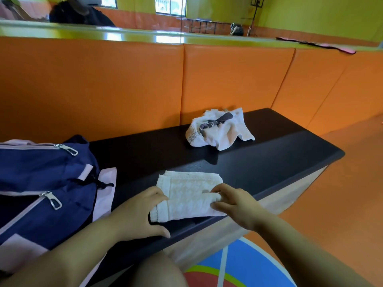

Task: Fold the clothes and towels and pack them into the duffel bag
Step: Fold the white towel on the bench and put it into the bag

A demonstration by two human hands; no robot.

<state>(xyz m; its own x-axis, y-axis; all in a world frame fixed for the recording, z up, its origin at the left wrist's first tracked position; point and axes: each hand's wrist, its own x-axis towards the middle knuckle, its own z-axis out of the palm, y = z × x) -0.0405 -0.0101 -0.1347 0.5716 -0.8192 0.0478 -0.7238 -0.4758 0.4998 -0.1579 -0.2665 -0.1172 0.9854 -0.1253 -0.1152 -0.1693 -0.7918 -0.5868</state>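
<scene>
A folded white towel (pixel 187 194) lies near the front edge of the black bench (pixel 269 150). My left hand (pixel 138 212) grips its left end, fingers curled under the fold. My right hand (pixel 236 204) pinches its right edge between thumb and fingers. A crumpled white towel with grey stripes (pixel 217 129) sits farther back on the bench, untouched. The navy and pink duffel bag (pixel 45 183) rests at the left end of the bench, its zippers visible.
Orange padded panels (pixel 124 83) back the bench, with a mirror above them. The orange floor (pixel 342 204) lies to the right, with a coloured mat (pixel 223 270) below. My knee (pixel 159 270) is at the bench's front edge.
</scene>
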